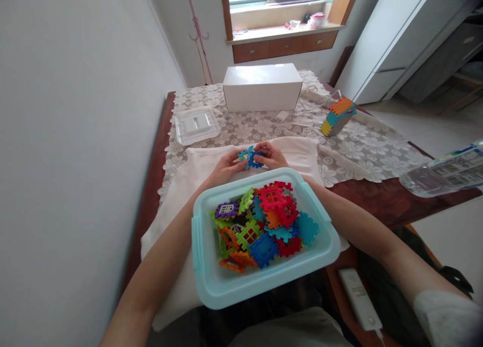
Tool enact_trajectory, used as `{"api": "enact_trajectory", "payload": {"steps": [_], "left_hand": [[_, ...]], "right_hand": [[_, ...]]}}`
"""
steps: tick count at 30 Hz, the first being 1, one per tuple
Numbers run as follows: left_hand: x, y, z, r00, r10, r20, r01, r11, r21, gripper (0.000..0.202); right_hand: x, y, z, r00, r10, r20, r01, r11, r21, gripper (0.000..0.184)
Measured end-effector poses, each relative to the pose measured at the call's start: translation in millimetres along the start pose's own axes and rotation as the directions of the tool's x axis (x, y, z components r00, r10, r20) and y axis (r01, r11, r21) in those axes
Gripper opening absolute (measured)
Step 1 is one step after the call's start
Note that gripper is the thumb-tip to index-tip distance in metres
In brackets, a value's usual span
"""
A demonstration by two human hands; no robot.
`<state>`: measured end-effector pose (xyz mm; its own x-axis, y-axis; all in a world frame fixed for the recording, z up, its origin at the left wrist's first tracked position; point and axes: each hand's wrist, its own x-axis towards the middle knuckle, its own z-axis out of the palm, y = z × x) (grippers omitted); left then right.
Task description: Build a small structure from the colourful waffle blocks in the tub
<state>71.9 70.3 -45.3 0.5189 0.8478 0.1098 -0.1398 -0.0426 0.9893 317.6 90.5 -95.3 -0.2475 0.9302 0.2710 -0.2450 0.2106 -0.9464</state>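
Hands (pixel 274 157) | holding blue toy pieces (pixel 257 160) | white cloth (pixel 177 203) below | tub (pixel 267 287) nearby

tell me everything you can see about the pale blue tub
The tub is pale blue, plastic-looking and rectangular, with rounded corners, a wide rim and a clip-like handle at each short end. Lidless, mouth up and turned slightly askew, it holds many multicoloured toothed pieces. It blocks part of the white cloth; what supports it is hidden.
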Motion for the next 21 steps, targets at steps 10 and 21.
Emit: {"api": "enact_trajectory", "payload": {"steps": [10,21], "left_hand": [[-3.7,-3.9,0.8,0.992,-0.127,0.028,0.13,0.969,-0.21,0.068],[-0.4,-7.4,1.8,0.991,-0.131,-0.008,0.125,0.961,-0.245,0.063]], "right_hand": [[-2.0,-3.7,2.8,0.999,0.033,0.009,-0.033,0.995,0.097,0.072],[-2.0,-2.6,5.2,0.997,0.032,0.069,-0.032,0.999,-0.008,0.069]]}}
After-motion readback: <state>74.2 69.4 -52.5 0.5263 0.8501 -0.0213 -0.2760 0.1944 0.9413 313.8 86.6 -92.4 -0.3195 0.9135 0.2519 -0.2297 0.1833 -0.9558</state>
